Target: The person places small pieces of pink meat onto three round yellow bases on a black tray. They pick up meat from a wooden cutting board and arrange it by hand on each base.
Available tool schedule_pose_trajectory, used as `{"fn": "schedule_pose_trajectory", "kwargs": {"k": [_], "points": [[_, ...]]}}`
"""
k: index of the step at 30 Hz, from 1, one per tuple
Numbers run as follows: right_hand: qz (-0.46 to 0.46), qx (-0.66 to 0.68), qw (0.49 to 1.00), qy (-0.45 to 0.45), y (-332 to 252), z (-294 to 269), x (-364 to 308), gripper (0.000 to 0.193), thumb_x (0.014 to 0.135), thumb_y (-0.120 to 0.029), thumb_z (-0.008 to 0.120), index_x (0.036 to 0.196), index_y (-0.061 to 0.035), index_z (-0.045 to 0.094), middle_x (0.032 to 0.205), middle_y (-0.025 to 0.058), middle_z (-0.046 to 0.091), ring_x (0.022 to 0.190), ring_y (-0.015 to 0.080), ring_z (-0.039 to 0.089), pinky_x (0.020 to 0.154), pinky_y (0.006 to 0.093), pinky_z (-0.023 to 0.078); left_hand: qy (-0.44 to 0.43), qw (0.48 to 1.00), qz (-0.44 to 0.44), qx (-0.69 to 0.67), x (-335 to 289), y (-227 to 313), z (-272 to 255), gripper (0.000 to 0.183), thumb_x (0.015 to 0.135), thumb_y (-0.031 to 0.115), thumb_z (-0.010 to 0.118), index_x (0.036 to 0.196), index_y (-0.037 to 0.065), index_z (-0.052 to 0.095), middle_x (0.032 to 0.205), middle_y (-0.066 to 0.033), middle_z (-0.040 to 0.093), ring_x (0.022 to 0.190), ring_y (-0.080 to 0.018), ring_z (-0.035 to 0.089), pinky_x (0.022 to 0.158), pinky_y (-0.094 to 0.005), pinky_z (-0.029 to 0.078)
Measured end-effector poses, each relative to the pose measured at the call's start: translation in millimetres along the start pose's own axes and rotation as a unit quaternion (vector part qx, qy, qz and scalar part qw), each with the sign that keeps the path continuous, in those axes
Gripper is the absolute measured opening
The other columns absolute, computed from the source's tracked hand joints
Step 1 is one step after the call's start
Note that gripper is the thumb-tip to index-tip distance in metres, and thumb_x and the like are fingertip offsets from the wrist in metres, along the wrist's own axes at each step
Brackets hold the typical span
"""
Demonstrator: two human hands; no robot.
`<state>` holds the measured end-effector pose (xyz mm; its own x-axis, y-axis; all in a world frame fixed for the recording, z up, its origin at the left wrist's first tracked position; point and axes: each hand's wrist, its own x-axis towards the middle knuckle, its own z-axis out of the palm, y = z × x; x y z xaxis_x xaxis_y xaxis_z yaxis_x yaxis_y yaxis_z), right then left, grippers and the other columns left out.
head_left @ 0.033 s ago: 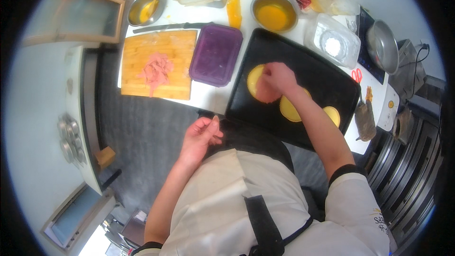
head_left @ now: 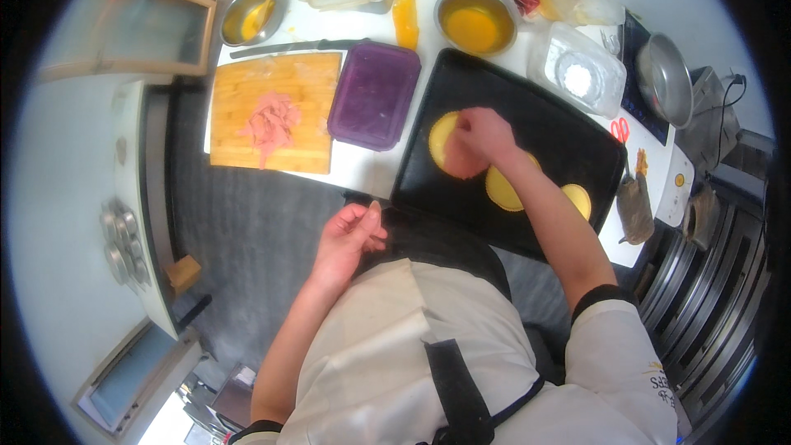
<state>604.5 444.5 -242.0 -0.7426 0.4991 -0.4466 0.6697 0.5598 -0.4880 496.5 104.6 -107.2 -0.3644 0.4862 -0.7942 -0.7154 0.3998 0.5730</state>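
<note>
My right hand (head_left: 486,136) reaches over the black baking tray (head_left: 445,86), its fingertips pinched at the left of three round yellow tart shells (head_left: 441,136). A thin pink slice, looking like ham (head_left: 465,163), hangs from those fingers and covers part of that shell. The middle shell (head_left: 503,191) is partly under my wrist, and the right shell (head_left: 578,199) lies beside my forearm. Away from the tray, in front of my apron, my left hand (head_left: 350,239) is loosely closed, thumb against the curled fingers, with nothing visible in it. Torn pink ham pieces (head_left: 272,122) lie heaped on a wooden cutting board (head_left: 231,144).
A purple lidded container (head_left: 375,95) lies between board and tray, with a long knife (head_left: 301,46) behind the board. Farther back are a bowl of yellow liquid (head_left: 476,26) and a smaller bowl with a spoon (head_left: 251,16). Red-handled scissors (head_left: 620,130) lie right of the tray.
</note>
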Motion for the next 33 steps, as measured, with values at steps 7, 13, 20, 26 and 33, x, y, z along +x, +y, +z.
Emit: {"fn": "schedule_pose_trajectory", "kwargs": {"k": [7, 13, 20, 26, 33], "points": [[0.028, 0.024, 0.997, 0.072, -9.8, -11.2, -11.0, 0.027, 0.097, -0.032, 0.074, 0.109, -0.0088, 0.080, 0.108, 0.0135, 0.080, 0.102, 0.0364, 0.077, 0.088, 0.0465, 0.062, -0.009, 1.000, 0.007, 0.017, 1.2, -3.1, 0.0, 0.019, 0.110, 0.028, 0.075, 0.111, 0.009, 0.072, 0.096, -0.0026, 0.076, 0.083, -0.0110, 0.070, 0.079, -0.0275, 0.058], [-0.100, 0.396, 0.892, -0.192, -79.0, 11.5, -88.1, 0.034, 0.107, -0.034, 0.071, 0.118, -0.0028, 0.077, 0.099, 0.0063, 0.077, 0.096, 0.0180, 0.073, 0.088, 0.0354, 0.058, -0.037, 0.998, 0.014, 0.046, 4.5, -2.9, 3.1, 0.016, 0.111, 0.020, 0.071, 0.120, 0.007, 0.074, 0.106, -0.0042, 0.077, 0.089, -0.0116, 0.071, 0.083, -0.0282, 0.059], [-0.124, 0.452, 0.865, -0.181, -106.7, 13.9, -126.3, 0.014, 0.103, -0.014, 0.073, 0.106, -0.0004, 0.074, 0.096, 0.0028, 0.080, 0.089, 0.0107, 0.074, 0.083, 0.0293, 0.058, -0.078, 0.994, 0.015, 0.078, 5.9, -5.9, 4.6, 0.020, 0.110, 0.011, 0.067, 0.128, 0.005, 0.074, 0.113, -0.0059, 0.077, 0.100, -0.0138, 0.072, 0.086, -0.0294, 0.060], [0.010, 0.390, 0.920, -0.035, -38.6, -1.4, -64.9, 0.020, 0.099, -0.020, 0.079, 0.102, -0.0008, 0.081, 0.095, 0.0049, 0.081, 0.085, 0.0130, 0.073, 0.081, 0.0294, 0.059, -0.071, 0.995, -0.016, 0.068, 6.2, -11.4, 0.4, 0.023, 0.111, 0.010, 0.066, 0.133, 0.004, 0.069, 0.114, -0.0093, 0.077, 0.101, -0.0158, 0.073, 0.088, -0.0306, 0.061], [0.007, 0.315, 0.948, -0.047, 6.7, -13.9, -1.6, 0.029, 0.097, -0.024, 0.080, 0.115, -0.0005, 0.084, 0.097, 0.0101, 0.082, 0.089, 0.0176, 0.076, 0.086, 0.0346, 0.060, -0.044, 0.998, -0.032, 0.036, 4.8, -17.4, -8.0, 0.016, 0.111, 0.012, 0.068, 0.125, 0.004, 0.069, 0.113, -0.0091, 0.077, 0.102, -0.0158, 0.073, 0.088, -0.0315, 0.062]]}}
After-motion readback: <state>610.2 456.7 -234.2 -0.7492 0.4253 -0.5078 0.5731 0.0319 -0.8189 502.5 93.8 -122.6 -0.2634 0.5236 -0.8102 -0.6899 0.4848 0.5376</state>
